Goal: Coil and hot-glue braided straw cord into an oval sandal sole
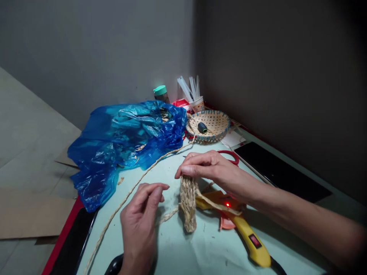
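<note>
My right hand (208, 166) pinches the upper end of a woven straw-rope piece (188, 202), which hangs upright over the table. A rope strand runs from its right side across a yellow hot glue gun (248, 236) with a lit red light. To the left, my left hand (140, 221) is closed, thumb and forefinger curled close together. Another strand (170, 215) goes from the woven piece behind this hand; whether the fingers grip it is hidden. A long twisted rope (126, 198) stretches across the table on the left. Red-handled scissors (231, 156) lie partly behind my right hand.
A crumpled blue plastic bag (129, 133) covers the table's back left. Behind are a green-lidded jar (161, 93), a paper cup (197, 104) of clear sticks, and a woven basket (218, 124) holding a dark thread spool (202, 127). A black flat panel (281, 172) lies right.
</note>
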Demonstrator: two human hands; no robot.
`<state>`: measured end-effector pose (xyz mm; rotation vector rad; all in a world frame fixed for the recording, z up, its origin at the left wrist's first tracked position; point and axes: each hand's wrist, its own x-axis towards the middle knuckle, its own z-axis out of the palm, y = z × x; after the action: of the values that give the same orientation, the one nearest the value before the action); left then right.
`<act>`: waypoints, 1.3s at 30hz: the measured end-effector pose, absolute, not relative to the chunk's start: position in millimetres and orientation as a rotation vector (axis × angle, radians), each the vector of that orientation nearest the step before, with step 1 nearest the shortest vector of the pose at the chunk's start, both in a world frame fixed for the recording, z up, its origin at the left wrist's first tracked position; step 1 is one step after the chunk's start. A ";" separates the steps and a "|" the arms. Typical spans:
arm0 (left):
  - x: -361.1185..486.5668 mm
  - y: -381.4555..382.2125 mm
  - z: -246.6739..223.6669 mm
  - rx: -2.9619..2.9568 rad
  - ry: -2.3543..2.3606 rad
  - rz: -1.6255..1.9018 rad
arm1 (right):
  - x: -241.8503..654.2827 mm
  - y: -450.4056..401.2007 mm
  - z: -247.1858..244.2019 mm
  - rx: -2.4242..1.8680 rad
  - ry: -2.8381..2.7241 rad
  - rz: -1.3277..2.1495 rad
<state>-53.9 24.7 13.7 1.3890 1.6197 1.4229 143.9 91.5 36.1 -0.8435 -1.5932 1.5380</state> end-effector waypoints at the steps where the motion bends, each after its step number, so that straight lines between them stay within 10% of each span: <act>1: -53.8 24.0 14.3 1.436 1.664 1.474 | 144.7 92.9 36.4 -0.835 -1.602 1.552; 21: -61.5 36.4 18.4 1.178 1.164 1.368 | 94.8 102.8 52.4 -0.506 -1.925 1.411; 39: -64.5 31.6 31.0 0.925 1.134 1.437 | 191.0 126.6 18.5 -1.064 -1.451 1.151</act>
<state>-64.5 31.6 31.0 0.9248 1.1340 1.4366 191.0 126.6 18.5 -1.0642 -1.4509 1.1507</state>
